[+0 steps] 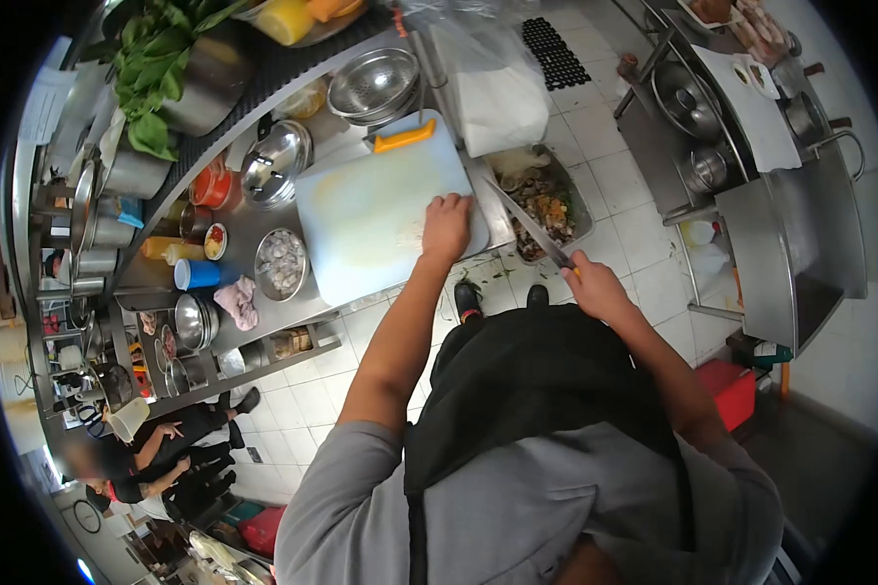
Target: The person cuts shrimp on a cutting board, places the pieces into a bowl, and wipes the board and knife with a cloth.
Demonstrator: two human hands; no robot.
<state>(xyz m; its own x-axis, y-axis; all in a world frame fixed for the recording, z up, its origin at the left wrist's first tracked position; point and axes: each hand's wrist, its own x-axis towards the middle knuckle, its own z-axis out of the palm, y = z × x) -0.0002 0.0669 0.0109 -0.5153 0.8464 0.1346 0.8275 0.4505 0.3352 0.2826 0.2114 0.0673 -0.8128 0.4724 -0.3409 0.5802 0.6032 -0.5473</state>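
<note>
My right hand (pixel 598 289) is closed around the handle of a long kitchen knife (pixel 532 226). Its blade points up and left, over the edge of a bin of food scraps (pixel 556 200). My left hand (pixel 447 228) rests on the right part of a white cutting board (pixel 361 210), fingers curled in and pressed together; whatever may be under them is hidden. Pale wet marks and small bits show on the board beside that hand. A second knife with a yellow-orange handle (pixel 403 137) lies across the board's far edge.
Left of the board stand a metal bowl of chopped pale pieces (pixel 282 265), a pinkish cloth (pixel 237 301) and a blue container (pixel 197 275). A colander (pixel 374 86) sits behind it. Steel shelving (pixel 780 253) rises at right. Other people (pixel 156 453) are at lower left.
</note>
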